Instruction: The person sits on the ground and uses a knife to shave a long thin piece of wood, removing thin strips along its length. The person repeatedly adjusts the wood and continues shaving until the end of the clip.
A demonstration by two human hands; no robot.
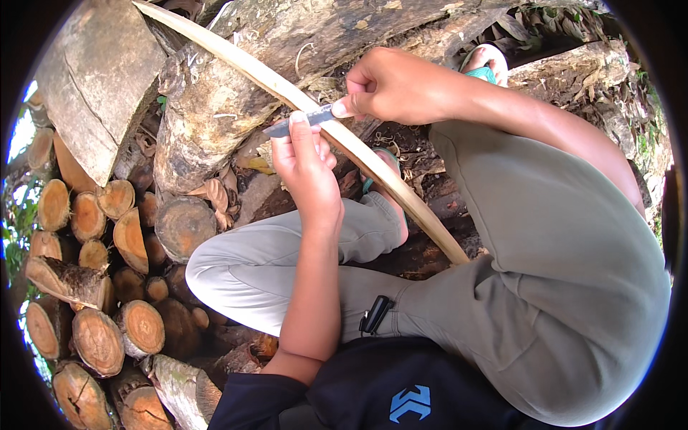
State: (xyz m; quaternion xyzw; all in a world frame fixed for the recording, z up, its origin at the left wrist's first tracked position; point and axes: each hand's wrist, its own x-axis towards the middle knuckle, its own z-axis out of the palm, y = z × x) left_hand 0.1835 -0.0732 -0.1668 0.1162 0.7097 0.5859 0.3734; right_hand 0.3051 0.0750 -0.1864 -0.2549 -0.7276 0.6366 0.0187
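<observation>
The long, pale wooden strip (301, 100) arcs from far left down to the lap; it looks light, springy, smooth. A knife blade (297, 122) lies across it, pinched closed by the right hand (390, 86); the left hand (308, 165) steadies the strip and blade beside stacked logs (93, 236).

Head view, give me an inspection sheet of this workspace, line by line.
Surface: bare ground with dry leaves and shavings.
Job's things: long pale wooden strip running diagonally over the lap; small knife blade laid across it.
Clutter: stacked cut logs, large log.
Grips: left hand pressing the blade tip end; right hand pinching the blade's other end.
Cables: nothing seen.
Surroundings: outdoors, greenery at the rim; sandalled foot.
</observation>
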